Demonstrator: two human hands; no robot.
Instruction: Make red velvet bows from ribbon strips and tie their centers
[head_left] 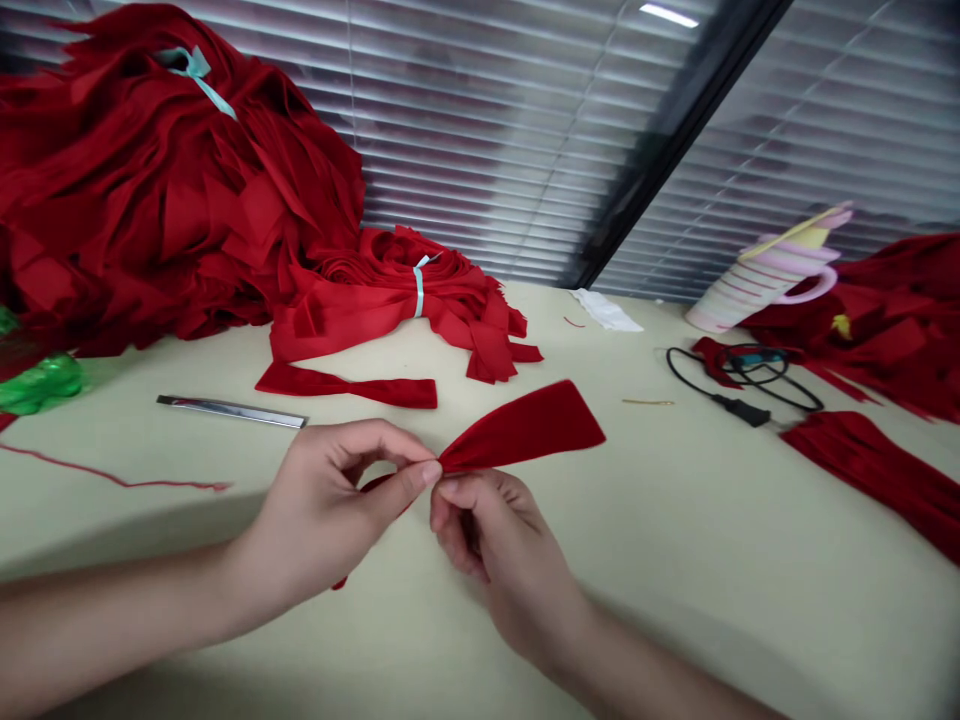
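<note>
Bare forearms [127,622] are being stretched over the pale table [712,500]. By the thumb and forefinger of the left hand [330,530], a red strip [532,425] is being pinched at its gathered middle, above the tabletop, one end being fanned out rightward while the other is being mostly hidden behind that hand. Just beside the pinch, the fingers of the right hand [502,550] are being kept curled; whether anything is being gripped there cannot be told. Beyond the left hand, space is being taken up by a silver tool [232,411], a second strip [352,385] and a tied bundle [337,320]. The blinds [480,120] are being partly blocked by a large red heap [187,210] at left. Toward the right, room is being occupied by a black cable [739,408], a striped cup [757,285] and more red fabric [870,455].
</note>
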